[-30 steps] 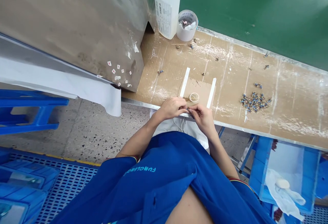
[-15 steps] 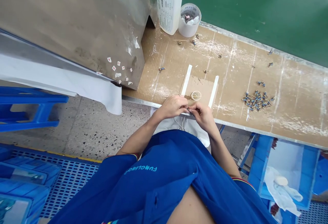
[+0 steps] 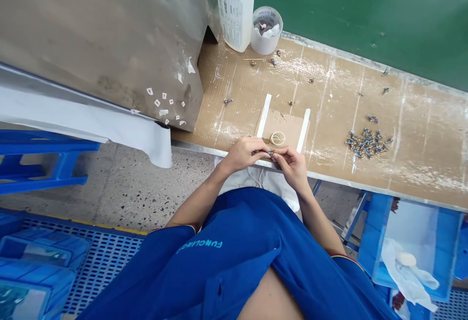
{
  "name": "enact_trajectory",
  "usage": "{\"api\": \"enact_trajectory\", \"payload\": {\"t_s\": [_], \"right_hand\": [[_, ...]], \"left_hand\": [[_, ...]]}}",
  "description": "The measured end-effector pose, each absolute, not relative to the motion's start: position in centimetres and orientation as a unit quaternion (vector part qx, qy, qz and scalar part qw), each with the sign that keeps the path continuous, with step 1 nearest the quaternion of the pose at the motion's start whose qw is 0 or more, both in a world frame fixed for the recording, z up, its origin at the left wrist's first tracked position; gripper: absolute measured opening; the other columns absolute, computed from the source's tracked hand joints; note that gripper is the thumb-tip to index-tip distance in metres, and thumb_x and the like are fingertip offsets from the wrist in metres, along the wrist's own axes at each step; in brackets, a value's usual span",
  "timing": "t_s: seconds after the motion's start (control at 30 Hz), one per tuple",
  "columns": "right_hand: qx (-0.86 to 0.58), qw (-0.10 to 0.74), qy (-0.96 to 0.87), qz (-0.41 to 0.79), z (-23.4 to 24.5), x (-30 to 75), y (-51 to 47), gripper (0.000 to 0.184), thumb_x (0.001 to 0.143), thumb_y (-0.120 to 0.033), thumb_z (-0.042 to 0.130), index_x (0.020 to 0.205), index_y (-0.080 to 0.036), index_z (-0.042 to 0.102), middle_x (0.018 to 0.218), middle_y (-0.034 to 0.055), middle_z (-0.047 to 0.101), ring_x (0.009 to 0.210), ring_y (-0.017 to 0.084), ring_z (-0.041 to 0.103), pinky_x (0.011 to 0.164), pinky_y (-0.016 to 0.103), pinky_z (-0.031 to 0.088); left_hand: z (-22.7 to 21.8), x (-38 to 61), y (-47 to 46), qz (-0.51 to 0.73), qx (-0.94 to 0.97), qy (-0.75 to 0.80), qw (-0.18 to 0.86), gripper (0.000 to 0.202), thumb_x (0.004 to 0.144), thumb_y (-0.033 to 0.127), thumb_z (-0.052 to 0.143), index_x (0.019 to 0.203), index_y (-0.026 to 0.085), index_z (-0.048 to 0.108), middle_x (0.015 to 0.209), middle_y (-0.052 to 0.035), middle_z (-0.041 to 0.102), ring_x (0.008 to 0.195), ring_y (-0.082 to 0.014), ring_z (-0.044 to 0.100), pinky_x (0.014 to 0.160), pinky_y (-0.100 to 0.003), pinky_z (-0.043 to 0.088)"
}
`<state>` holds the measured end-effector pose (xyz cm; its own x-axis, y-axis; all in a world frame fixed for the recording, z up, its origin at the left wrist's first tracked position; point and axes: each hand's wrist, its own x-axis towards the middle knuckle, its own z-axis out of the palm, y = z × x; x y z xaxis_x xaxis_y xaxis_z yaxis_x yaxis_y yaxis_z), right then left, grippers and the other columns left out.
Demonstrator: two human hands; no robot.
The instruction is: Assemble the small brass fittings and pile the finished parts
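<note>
My left hand (image 3: 245, 154) and my right hand (image 3: 292, 165) meet at the near edge of the cardboard-covered bench (image 3: 329, 95). Their fingertips pinch together on one small blue-and-brass part (image 3: 271, 152) held between them. Just beyond the fingers lies a small roll of white tape (image 3: 277, 138) on a cardboard pad (image 3: 283, 127) edged by two white strips. A pile of several similar small parts (image 3: 366, 143) lies on the bench to the right of my right hand.
A white plastic bottle (image 3: 234, 5) and a small white cup (image 3: 266, 30) stand at the back. Loose parts dot the bench. A metal cabinet (image 3: 102, 37) stands left, a green wall (image 3: 365, 12) behind. Blue bins (image 3: 409, 242) sit lower right, blue crates (image 3: 32, 271) lower left.
Both hands stay pinched together at the bench edge, with only slight finger movement. The view has shifted a little.
</note>
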<state>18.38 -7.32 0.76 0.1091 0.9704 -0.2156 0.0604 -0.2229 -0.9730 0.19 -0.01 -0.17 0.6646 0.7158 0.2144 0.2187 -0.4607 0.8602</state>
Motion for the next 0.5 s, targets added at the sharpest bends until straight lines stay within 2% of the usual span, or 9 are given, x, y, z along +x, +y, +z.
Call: {"api": "enact_trajectory", "payload": {"t_s": [0.2,0.33,0.5], "right_hand": [[-0.586,0.408,-0.474,0.515,0.73,18.64,-7.07,0.027,0.084,-0.046,0.072,0.077,-0.02,0.066,0.071,0.0016,0.069,0.062,0.013,0.063,0.058,0.025,0.052],[-0.582,0.392,-0.514,0.494,0.64,18.73,-6.89,0.024,0.085,-0.04,0.068,0.074,-0.02,0.062,0.071,0.0013,0.068,0.062,0.013,0.061,0.062,0.026,0.05],[-0.577,0.386,-0.544,0.471,0.6,18.61,-6.84,0.025,0.087,-0.04,0.067,0.074,-0.02,0.062,0.07,0.0017,0.067,0.064,0.014,0.061,0.06,0.026,0.047]], "left_hand": [[-0.42,0.26,0.47,0.275,0.818,0.271,0.427,0.021,0.094,0.021,0.062,0.075,0.015,0.07,0.073,-0.002,0.07,0.07,-0.0137,0.062,0.07,-0.025,0.045],[-0.42,0.26,0.53,0.264,0.822,0.268,0.427,0.02,0.091,0.019,0.062,0.072,0.015,0.068,0.07,-0.0012,0.068,0.067,-0.0135,0.06,0.067,-0.025,0.042],[-0.41,0.14,0.46,0.234,0.822,0.286,0.434,0.019,0.089,0.018,0.061,0.072,0.016,0.069,0.07,-0.001,0.068,0.067,-0.0137,0.061,0.067,-0.025,0.042]]}}
